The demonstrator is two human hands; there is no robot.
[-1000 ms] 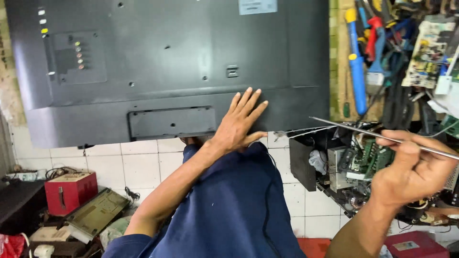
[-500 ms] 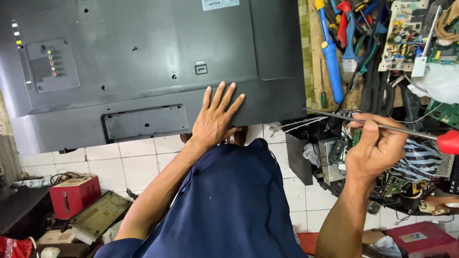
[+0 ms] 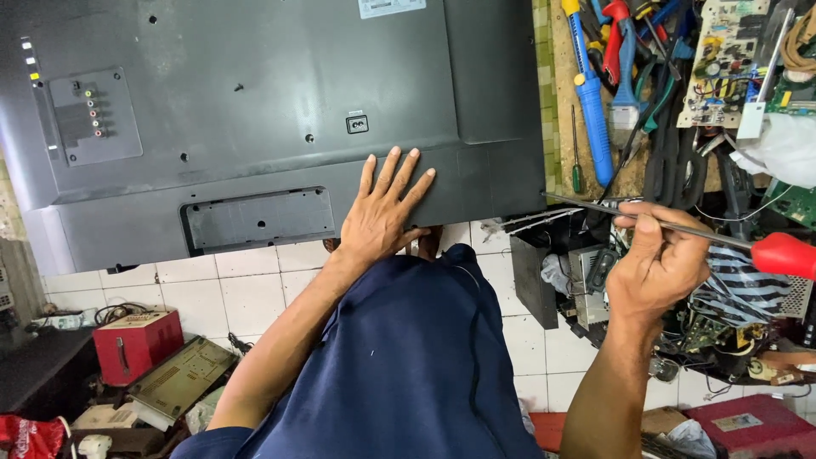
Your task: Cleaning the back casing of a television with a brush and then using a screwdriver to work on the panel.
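A large flat television [image 3: 255, 110] lies face down, its dark grey back panel up, overhanging the bench edge. My left hand [image 3: 382, 212] rests flat on the panel's near edge, fingers spread. My right hand [image 3: 659, 259] grips a long screwdriver [image 3: 680, 228] by its metal shaft; the red handle [image 3: 782, 253] sticks out to the right and the tip points at the television's right corner. A recessed mounting plate [image 3: 255, 219] sits left of my left hand.
Blue and red hand tools [image 3: 595, 93] and circuit boards [image 3: 722, 59] crowd the wooden bench on the right. Below it are opened electronics [image 3: 586, 272]. A red box [image 3: 136, 344] and a flat device [image 3: 178, 382] lie on the tiled floor at the left.
The view shifted so the television sits higher and left. My right hand brought the screwdriver leftward, its tip now at the television's right corner. My left hand stays pressed on the panel.
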